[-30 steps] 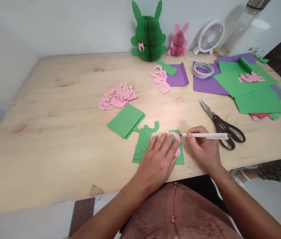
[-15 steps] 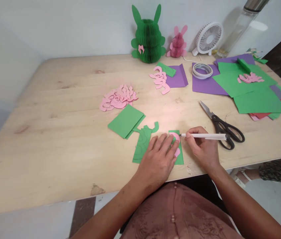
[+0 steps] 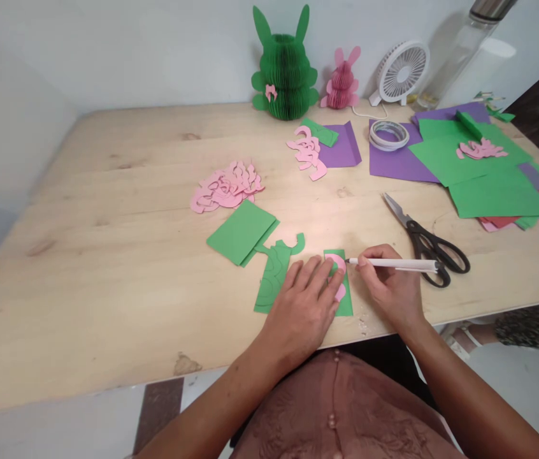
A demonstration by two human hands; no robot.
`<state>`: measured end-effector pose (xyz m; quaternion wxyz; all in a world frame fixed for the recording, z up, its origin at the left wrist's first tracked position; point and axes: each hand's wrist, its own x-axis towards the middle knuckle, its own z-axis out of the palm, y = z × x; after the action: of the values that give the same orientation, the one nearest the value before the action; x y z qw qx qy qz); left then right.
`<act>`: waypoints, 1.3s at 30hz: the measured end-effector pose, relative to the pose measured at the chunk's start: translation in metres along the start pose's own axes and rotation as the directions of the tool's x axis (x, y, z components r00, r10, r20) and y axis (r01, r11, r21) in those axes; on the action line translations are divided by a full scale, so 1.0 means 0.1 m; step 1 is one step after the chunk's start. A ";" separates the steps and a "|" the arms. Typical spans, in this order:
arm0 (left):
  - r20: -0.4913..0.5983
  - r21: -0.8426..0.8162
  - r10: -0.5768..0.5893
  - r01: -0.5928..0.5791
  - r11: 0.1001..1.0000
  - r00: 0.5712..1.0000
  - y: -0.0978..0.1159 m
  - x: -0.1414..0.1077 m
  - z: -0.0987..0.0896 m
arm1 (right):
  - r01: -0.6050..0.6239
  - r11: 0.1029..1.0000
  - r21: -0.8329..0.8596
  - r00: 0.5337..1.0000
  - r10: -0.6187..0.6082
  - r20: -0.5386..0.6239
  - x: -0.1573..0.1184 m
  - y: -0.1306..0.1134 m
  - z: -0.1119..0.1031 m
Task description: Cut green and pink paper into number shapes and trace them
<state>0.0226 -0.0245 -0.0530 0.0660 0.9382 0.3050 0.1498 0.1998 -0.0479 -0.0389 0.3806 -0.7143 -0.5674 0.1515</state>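
My left hand (image 3: pixel 305 299) lies flat with fingers stretched out, pressing a curved pink paper cutout (image 3: pixel 340 292) onto a small green paper strip (image 3: pixel 344 307). Part of the cutout is hidden beneath the fingers. A white pen (image 3: pixel 398 262) is pinched in my right hand (image 3: pixel 391 290), its tip at the right edge of the pink shape. Partly under my left hand is another green piece (image 3: pixel 269 287) with curved outlines drawn on it. Black-handled scissors (image 3: pixel 425 242) lie half open just beyond my right hand.
Folded green paper (image 3: pixel 243 233) and a heap of pink cutouts (image 3: pixel 229 186) lie left of centre. Farther back are a tape roll (image 3: pixel 388 136), purple paper (image 3: pixel 341 146), a green paper rabbit (image 3: pixel 285 76), a pink one (image 3: pixel 341 89) and a white fan (image 3: pixel 402 73). Green sheets (image 3: pixel 494 191) cover the right side.
The pen tip has shifted very slightly down along the cutout's right edge, my right hand moving with it. My left hand stays in place.
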 end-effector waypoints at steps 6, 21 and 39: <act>0.000 -0.001 -0.004 0.004 1.000 1.000 0.00 0.00 -0.01 | -0.011 1.000 0.011 1.000 0.011 -0.003 -0.01 0.01 0.00; 0.024 -0.002 -0.014 0.014 1.000 1.000 0.01 -0.01 0.01 | -0.004 1.000 0.010 1.000 0.004 0.002 -0.04 0.00 -0.02; 0.011 -0.009 -0.004 0.004 1.000 1.000 0.00 -0.01 0.03 | -0.005 0.999 0.043 1.000 0.005 -0.007 -0.07 0.03 0.00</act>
<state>0.0226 -0.0253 -0.0557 0.0722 0.9381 0.3058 0.1459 0.2000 -0.0546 -0.0424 0.3976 -0.7079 -0.5609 0.1622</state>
